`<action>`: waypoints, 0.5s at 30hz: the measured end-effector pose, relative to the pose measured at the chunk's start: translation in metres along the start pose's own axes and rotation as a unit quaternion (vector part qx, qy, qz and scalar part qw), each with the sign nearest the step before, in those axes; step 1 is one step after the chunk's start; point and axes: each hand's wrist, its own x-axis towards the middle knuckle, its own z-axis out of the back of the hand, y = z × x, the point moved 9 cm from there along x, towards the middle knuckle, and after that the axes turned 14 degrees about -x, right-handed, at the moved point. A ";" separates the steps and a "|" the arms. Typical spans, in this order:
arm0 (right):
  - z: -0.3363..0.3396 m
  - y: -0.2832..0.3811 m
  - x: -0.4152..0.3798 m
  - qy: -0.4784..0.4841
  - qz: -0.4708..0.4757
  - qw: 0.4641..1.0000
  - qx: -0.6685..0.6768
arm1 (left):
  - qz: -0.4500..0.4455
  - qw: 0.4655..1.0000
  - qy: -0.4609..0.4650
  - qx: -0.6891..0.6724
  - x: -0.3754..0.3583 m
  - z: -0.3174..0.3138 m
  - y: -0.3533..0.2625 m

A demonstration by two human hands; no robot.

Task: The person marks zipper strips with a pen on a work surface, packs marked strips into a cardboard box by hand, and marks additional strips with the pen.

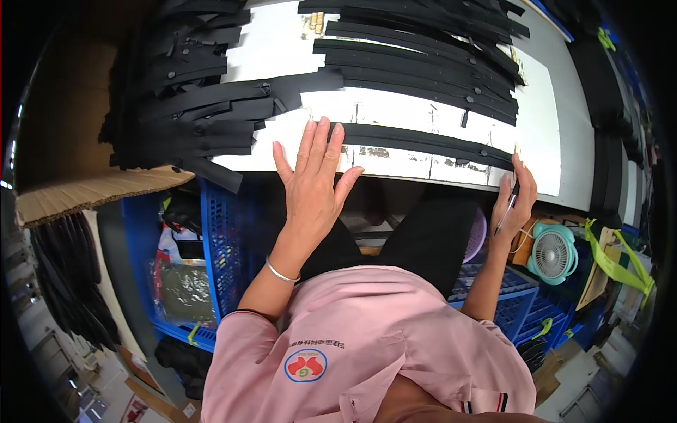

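A black zipper strip point(423, 143) lies lengthwise across the white board point(539, 127) near its front edge. My left hand point(315, 158) rests flat at the strip's left end, fingers spread. At the strip's right end is my right hand point(516, 201), its fingertips touching the end and a pen point(506, 208) held in its fingers. Behind lie several more black strips point(423, 67) side by side. A pile of black strips point(190, 120) covers the board's left part.
Blue crates point(211, 261) stand below the table at left, with bagged items inside. At right are a teal fan point(553, 254), another blue crate point(504, 303) and a yellow-green ribbon point(620, 261). Cardboard point(99, 194) juts out at the left.
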 end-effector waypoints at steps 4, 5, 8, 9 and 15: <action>-0.013 0.050 0.015 0.064 -0.110 0.963 0.238 | -0.002 1.000 -0.020 -0.015 -0.001 -0.001 0.001; -0.024 0.066 0.017 0.086 -0.142 0.931 0.324 | -0.003 1.000 -0.023 -0.019 -0.001 -0.002 0.002; -0.046 0.120 0.028 0.175 -0.083 0.902 0.385 | -0.003 0.999 -0.025 -0.024 -0.002 -0.002 0.003; -0.054 0.137 0.031 0.212 -0.078 0.890 0.396 | 0.000 0.999 -0.025 -0.026 -0.002 -0.002 0.003; -0.103 0.188 0.034 0.293 -0.119 0.863 0.395 | -0.002 0.998 -0.038 -0.046 -0.002 0.000 0.004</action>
